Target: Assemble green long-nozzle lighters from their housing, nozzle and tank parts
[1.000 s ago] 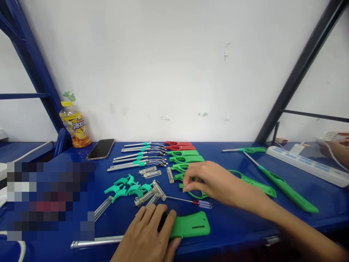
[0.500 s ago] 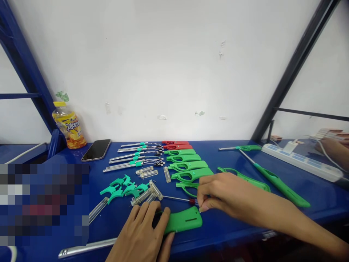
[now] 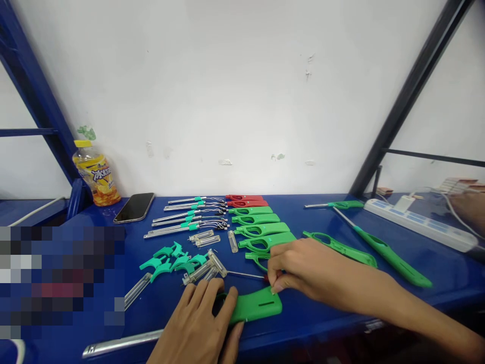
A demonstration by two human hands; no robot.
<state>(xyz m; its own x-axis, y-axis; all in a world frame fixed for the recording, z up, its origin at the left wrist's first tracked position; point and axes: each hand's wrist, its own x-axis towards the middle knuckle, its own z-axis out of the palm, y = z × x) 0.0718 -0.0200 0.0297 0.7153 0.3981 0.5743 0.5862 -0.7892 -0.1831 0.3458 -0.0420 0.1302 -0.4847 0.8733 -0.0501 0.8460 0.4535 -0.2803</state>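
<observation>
My left hand (image 3: 202, 321) is closed over a green long-nosed lighter (image 3: 261, 303), holding it low at the table's front. Its silver tube (image 3: 123, 344) sticks out to the left. My right hand (image 3: 293, 265) pinches at the far right corner of the lighter's handle. A tiny pale piece shows at those fingertips, too small to name. Just behind, a thin screwdriver (image 3: 246, 275) with a red handle lies partly hidden by the right hand. Clear fuel tanks (image 3: 217, 263) and teal triggers (image 3: 161, 270) lie beyond my left hand.
Metal lighter tubes with wires (image 3: 178, 230), green handle shells (image 3: 265, 230) and red shells (image 3: 246, 203) lie in rows. Lighters (image 3: 390, 255) and a power strip (image 3: 420, 225) are at right. A phone (image 3: 134, 207) and drink bottle (image 3: 96, 174) stand back left. Another person's hand (image 3: 470, 205) shows far right.
My right hand has shifted slightly left, bringing its pinched fingertips onto the corner of the green lighter's handle. My left hand keeps its hold on the lighter.
</observation>
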